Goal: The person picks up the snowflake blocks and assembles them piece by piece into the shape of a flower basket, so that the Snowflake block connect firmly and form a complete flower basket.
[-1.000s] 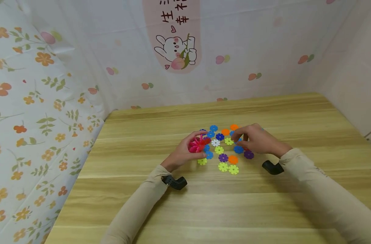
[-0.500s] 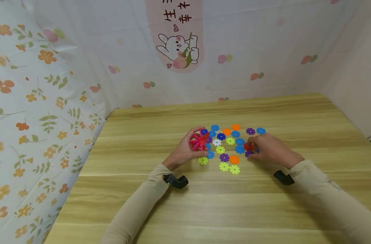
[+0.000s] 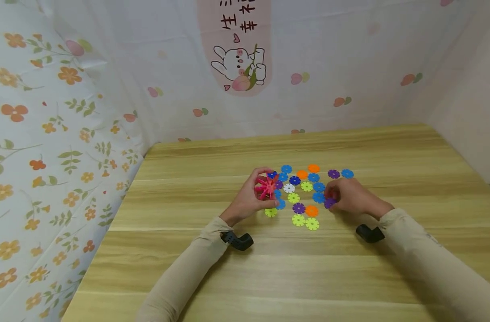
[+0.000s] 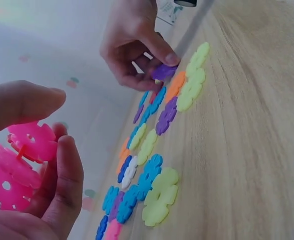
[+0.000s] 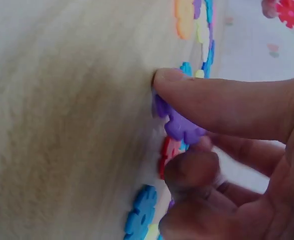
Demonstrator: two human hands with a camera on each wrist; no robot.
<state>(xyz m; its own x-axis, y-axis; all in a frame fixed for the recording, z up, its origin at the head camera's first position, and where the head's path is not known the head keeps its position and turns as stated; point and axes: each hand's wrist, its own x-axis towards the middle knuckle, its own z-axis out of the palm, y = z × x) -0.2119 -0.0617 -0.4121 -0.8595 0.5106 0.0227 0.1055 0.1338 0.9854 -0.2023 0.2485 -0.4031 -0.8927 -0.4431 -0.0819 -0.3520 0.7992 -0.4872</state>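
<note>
Well right of the pink cluster [image 3: 266, 187] gripped by the left hand [image 3: 246, 197], a tilted purple disc [image 5: 183, 126] sits pinched in the nearer right hand [image 3: 352, 197].

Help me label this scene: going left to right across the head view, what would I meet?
Flowered cloth, left hand, white disc, nearest orange disc, right hand.
</note>
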